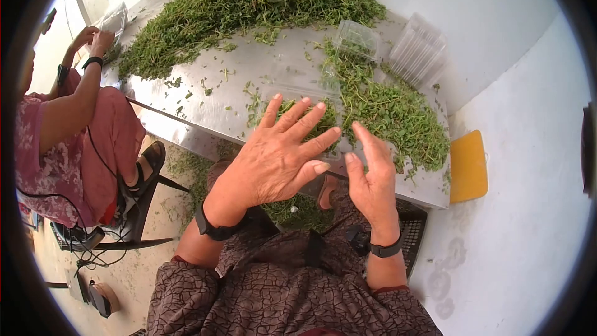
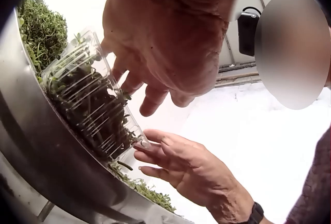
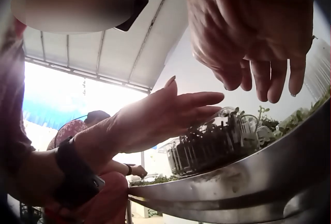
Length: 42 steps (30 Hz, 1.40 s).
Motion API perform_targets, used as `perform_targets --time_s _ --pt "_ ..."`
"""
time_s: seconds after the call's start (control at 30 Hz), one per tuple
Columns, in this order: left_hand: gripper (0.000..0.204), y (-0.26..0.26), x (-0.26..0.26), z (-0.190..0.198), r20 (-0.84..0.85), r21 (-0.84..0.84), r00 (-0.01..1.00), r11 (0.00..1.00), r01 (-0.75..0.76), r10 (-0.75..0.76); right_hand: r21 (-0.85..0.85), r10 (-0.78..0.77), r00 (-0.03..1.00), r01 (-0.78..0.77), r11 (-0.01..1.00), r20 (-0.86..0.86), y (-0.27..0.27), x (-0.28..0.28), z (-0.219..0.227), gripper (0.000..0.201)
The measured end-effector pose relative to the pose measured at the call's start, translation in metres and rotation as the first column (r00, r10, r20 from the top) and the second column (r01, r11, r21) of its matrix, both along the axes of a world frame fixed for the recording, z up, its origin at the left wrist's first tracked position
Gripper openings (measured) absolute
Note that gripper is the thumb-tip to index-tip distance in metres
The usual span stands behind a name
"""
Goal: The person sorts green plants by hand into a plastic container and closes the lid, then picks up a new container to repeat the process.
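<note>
A clear plastic box filled with green sprigs (image 2: 93, 105) stands at the metal table's near edge. My left hand (image 1: 277, 158) is spread flat, palm down, above the box's near side, its fingers extended. To the right, my right hand (image 1: 375, 180) has thumb and forefinger apart with nothing between them. In the left wrist view, the right hand (image 2: 199, 175) has its fingertips at the box's corner; whether they touch is unclear. From the right wrist view, the left hand (image 3: 150, 115) reaches along the box (image 3: 212, 146), and the right hand (image 3: 253, 32) hangs beyond it.
A large heap of greens (image 1: 267, 0) covers the table's back, with a smaller pile (image 1: 398, 118) at right. Nested clear boxes (image 1: 418, 50) and another clear box (image 1: 357, 40) stand behind. A yellow board (image 1: 468, 167) leans by the wall. Another person (image 1: 74, 106) sits at left.
</note>
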State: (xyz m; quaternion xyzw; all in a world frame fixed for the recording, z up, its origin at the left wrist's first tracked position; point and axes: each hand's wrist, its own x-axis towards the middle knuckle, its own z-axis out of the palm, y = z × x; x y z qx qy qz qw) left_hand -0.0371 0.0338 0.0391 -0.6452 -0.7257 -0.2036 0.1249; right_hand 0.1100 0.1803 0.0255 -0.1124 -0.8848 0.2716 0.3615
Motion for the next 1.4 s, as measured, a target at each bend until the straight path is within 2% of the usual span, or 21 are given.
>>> perform_targets --time_s 0.07,0.13,0.37,0.43,0.57,0.63,0.77,0.83,0.97,1.03,1.07,1.13,1.17,1.23,1.27,1.3,1.33,1.37,1.4 --pt "0.054 0.002 0.0 -0.004 0.011 -0.004 1.0 1.0 0.017 -0.017 0.023 0.021 1.0 -0.021 1.0 0.01 0.001 -0.003 -0.01 0.048" --pt "0.054 0.001 0.0 -0.006 0.016 -0.053 1.0 0.999 0.012 -0.011 -0.137 0.09 0.996 -0.09 0.986 -0.009 -0.003 -0.005 -0.016 0.05" --pt "0.055 0.003 0.001 -0.005 0.042 -0.024 0.999 1.0 0.012 -0.011 -0.347 0.153 0.988 -0.152 0.926 -0.025 0.002 0.0 -0.02 0.049" --pt "0.056 0.003 0.001 -0.004 0.053 -0.032 0.999 0.999 0.011 -0.009 -0.524 0.172 0.985 -0.153 0.838 -0.012 -0.001 0.0 -0.014 0.047" --pt "0.055 0.004 0.002 -0.004 0.042 -0.036 0.999 0.999 0.013 -0.012 -0.633 0.13 0.989 -0.142 0.761 -0.066 0.001 -0.009 -0.01 0.046" --pt "0.04 0.005 0.002 -0.006 -0.01 0.059 0.999 0.998 0.035 -0.035 -0.719 0.095 0.994 -0.103 0.688 -0.051 0.001 -0.015 -0.004 0.045" --pt "0.04 0.005 0.003 -0.006 -0.007 0.059 0.999 0.998 0.034 -0.034 -0.732 0.101 0.995 -0.054 0.679 0.02 0.006 -0.025 -0.005 0.035" --pt "0.04 0.005 0.003 -0.008 -0.005 0.068 0.999 0.997 0.034 -0.033 -0.74 0.021 1.0 0.002 0.672 0.023 0.006 -0.029 -0.006 0.021" --pt "0.051 0.004 0.003 -0.004 0.045 -0.03 0.999 1.0 0.006 -0.005 -0.722 -0.003 1.0 0.015 0.692 0.018 0.015 -0.023 -0.003 0.013" --pt "0.049 0.003 0.003 -0.005 0.056 -0.014 0.998 1.0 0.016 -0.015 -0.667 -0.171 0.984 0.09 0.74 -0.058 0.029 -0.017 -0.004 0.01" --pt "0.049 0.003 0.003 -0.005 0.058 -0.013 0.998 1.0 0.016 -0.015 -0.666 -0.171 0.984 0.091 0.741 -0.056 0.034 -0.015 -0.002 0.01" --pt "0.049 0.004 0.003 -0.005 0.045 -0.015 0.999 1.0 0.015 -0.014 -0.593 -0.324 0.944 0.225 0.773 -0.063 0.045 -0.01 0.002 0.009" --pt "0.049 0.004 0.003 -0.006 0.045 -0.012 0.999 1.0 0.015 -0.015 -0.59 -0.324 0.944 0.226 0.775 -0.064 0.053 -0.005 0.002 0.009" --pt "0.049 0.004 0.002 -0.009 0.055 0.007 0.998 1.0 0.021 -0.021 -0.418 -0.506 0.851 0.412 0.809 -0.142 0.063 0.0 0.002 0.018" --pt "0.049 0.003 0.002 -0.009 0.054 0.01 0.998 1.0 0.015 -0.015 -0.417 -0.501 0.854 0.407 0.813 -0.143 0.063 0.0 0.001 0.018" --pt "0.049 0.003 0.002 -0.009 0.058 0.011 0.998 1.0 0.019 -0.02 -0.211 -0.595 0.78 0.56 0.802 -0.192 0.06 -0.002 0.005 0.026" --pt "0.049 0.004 0.002 -0.009 0.062 0.012 0.998 1.0 0.026 -0.027 -0.003 -0.666 0.697 0.69 0.724 -0.264 0.056 -0.002 0.009 0.034" --pt "0.049 0.004 0.002 -0.009 0.061 0.014 0.998 1.0 0.025 -0.026 -0.067 -0.592 0.77 0.595 0.801 -0.239 0.049 0.002 0.012 0.043" --pt "0.05 0.004 0.002 -0.009 0.061 0.007 0.998 1.0 0.023 -0.024 -0.066 -0.59 0.77 0.594 0.802 -0.241 0.043 0.003 0.012 0.043"
